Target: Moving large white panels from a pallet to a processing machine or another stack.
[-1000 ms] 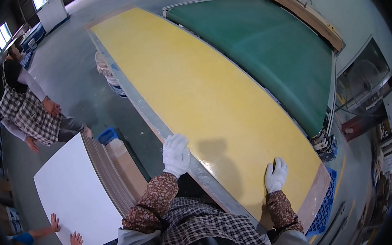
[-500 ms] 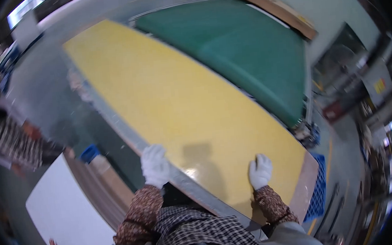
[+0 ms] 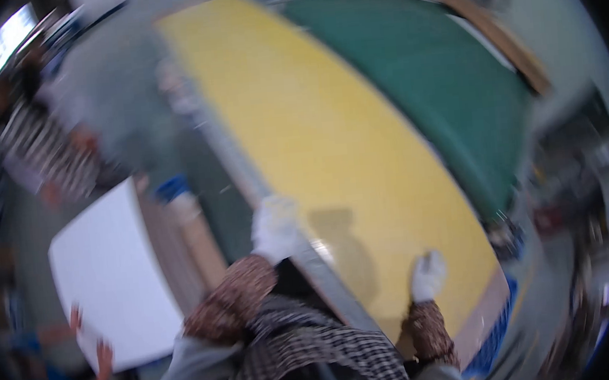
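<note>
A long yellow sheet (image 3: 314, 138) lies over a work table, with a grey strip (image 3: 320, 283) along its left side and a pinkish strip at its near right end. My left hand (image 3: 275, 229), in a white glove, is at the sheet's left edge; motion smears its fingers. In a matching glove, my right hand (image 3: 429, 276) rests on the yellow surface near the right end. Its fingers look curled in, and whatever they may hold is hidden. A dark shadow falls on the sheet between my hands.
Beyond the sheet stands a green-covered table (image 3: 418, 86). At left, a white panel (image 3: 117, 279) tops a brown stack, with another person's hands (image 3: 89, 339) at its near edge. A person in a patterned garment (image 3: 47, 151) stands farther left. A blue container (image 3: 172, 189) sits behind the stack.
The whole view has swung, so the sheet and both tables appear farther right. My hands stay at about the same places on the sheet. More of the person at lower left shows.
</note>
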The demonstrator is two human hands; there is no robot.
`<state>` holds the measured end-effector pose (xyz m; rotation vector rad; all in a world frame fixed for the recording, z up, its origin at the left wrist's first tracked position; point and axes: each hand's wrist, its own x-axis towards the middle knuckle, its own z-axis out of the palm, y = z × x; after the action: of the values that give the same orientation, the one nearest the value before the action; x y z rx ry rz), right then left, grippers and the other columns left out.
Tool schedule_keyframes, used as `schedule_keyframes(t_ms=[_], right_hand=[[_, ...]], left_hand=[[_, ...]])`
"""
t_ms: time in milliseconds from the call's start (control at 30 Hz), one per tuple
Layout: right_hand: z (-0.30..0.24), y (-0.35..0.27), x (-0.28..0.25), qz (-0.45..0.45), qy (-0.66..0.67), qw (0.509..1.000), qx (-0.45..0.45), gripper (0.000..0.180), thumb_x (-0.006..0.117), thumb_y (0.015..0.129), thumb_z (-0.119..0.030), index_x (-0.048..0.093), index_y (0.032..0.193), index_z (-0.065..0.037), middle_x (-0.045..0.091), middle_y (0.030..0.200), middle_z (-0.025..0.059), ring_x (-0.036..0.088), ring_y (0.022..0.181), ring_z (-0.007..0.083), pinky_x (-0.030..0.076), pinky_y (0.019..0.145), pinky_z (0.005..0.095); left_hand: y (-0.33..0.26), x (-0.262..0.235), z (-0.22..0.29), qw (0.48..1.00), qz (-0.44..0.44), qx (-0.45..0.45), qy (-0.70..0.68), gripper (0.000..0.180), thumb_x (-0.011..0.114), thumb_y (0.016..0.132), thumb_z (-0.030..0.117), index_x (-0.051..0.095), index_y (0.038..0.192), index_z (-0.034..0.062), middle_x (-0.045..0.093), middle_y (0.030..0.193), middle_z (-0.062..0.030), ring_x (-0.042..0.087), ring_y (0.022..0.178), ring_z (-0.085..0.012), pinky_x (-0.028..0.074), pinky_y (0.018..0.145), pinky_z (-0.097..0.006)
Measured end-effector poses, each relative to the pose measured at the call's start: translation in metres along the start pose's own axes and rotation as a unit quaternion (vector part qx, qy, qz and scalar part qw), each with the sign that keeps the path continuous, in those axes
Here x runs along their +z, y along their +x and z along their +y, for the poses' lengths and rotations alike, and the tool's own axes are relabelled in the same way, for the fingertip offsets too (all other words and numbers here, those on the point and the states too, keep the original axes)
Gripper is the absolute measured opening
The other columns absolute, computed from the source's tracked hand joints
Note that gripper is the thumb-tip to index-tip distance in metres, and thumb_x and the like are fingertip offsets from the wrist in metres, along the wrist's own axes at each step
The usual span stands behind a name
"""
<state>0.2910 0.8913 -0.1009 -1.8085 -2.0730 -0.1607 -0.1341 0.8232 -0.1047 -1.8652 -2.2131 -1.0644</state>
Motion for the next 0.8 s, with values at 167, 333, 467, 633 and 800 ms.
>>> schedule_keyframes(t_ms=[167, 333, 467, 633, 800], right_hand=[[0.039, 0.005, -0.010, 0.008, 0.007, 1.000, -0.024, 0.045, 0.060, 0.107, -0.027, 0.064, 0.134, 0.008, 0.066, 0.134, 0.0291, 0.061, 0.125, 0.0454, 0.047, 0.109, 0.0514], [-0.005, 0.000, -0.024, 0.068, -0.054, 0.984, -0.156, 0.034, 0.063, 0.104, -0.030, 0.076, 0.113, 0.000, 0.073, 0.114, 0.0231, 0.067, 0.105, 0.0429, 0.055, 0.092, 0.0555], [-0.001, 0.005, -0.016, 0.056, -0.007, 0.988, -0.146, 0.034, 0.063, 0.105, -0.030, 0.075, 0.113, 0.001, 0.073, 0.111, 0.0227, 0.067, 0.102, 0.0439, 0.055, 0.091, 0.0558], [0.002, 0.013, -0.017, 0.084, -0.067, 0.970, -0.220, 0.034, 0.061, 0.105, -0.030, 0.075, 0.111, 0.001, 0.072, 0.108, 0.0234, 0.066, 0.100, 0.0451, 0.055, 0.090, 0.0569], [0.003, 0.015, -0.020, 0.062, -0.044, 0.981, -0.177, 0.036, 0.060, 0.106, -0.032, 0.075, 0.112, 0.001, 0.072, 0.110, 0.0233, 0.066, 0.100, 0.0450, 0.055, 0.090, 0.0569]], left_hand=[[0.030, 0.006, 0.021, 0.996, -0.016, 0.043, -0.080, 0.025, 0.070, 0.069, 0.023, 0.067, 0.087, 0.0057, 0.064, 0.088, -0.0140, 0.063, 0.092, -0.0376, 0.052, 0.087, -0.049], [-0.004, -0.004, 0.012, 0.985, 0.139, 0.042, -0.094, 0.028, 0.066, 0.079, 0.022, 0.068, 0.101, 0.0056, 0.067, 0.107, -0.0145, 0.062, 0.109, -0.0367, 0.047, 0.104, -0.052], [-0.008, 0.003, 0.008, 0.975, 0.196, 0.067, -0.085, 0.029, 0.066, 0.078, 0.021, 0.068, 0.102, 0.0044, 0.067, 0.109, -0.0138, 0.061, 0.114, -0.0359, 0.044, 0.111, -0.052], [-0.007, 0.015, 0.008, 0.978, 0.180, 0.056, -0.089, 0.032, 0.068, 0.075, 0.019, 0.067, 0.102, 0.0024, 0.066, 0.112, -0.0154, 0.060, 0.117, -0.0372, 0.042, 0.116, -0.053], [-0.005, 0.016, 0.010, 0.978, 0.177, 0.058, -0.095, 0.032, 0.069, 0.073, 0.017, 0.066, 0.101, 0.0009, 0.065, 0.112, -0.0170, 0.060, 0.117, -0.0388, 0.042, 0.116, -0.053]])
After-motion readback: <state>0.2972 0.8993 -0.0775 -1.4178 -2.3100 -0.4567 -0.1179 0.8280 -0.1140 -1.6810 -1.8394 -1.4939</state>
